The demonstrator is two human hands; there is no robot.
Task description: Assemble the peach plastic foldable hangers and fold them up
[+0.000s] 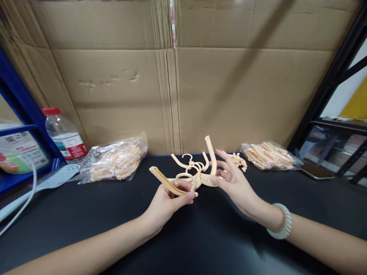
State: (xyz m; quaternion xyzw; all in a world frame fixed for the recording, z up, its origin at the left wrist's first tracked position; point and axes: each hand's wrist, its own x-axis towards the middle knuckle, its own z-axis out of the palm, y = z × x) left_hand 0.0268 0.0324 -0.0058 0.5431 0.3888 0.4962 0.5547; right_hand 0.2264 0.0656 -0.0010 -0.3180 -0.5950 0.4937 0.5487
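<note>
From where I stand, the left grip point(168, 200) pinches a cream hanger piece point(164, 181) near its lower end; toward two o'clock from it, the right grip point(233, 181) pinches a near-upright curved bar point(212, 154). Both look light, stiff, slightly slick, best held low

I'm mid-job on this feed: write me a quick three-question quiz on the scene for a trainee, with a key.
1. Which wrist wears the pale, coiled bracelet?
2. True or false: the clear bottle with a red cap stands at the right of the picture.
3. The left hand holds: A) a dark, flat phone; B) a curved, grooved, cream-coloured, plastic-looking bar; C) a pale, long-handled brush.

Key
1. The wrist of the right hand.
2. False; it stands at the left.
3. B.
</note>
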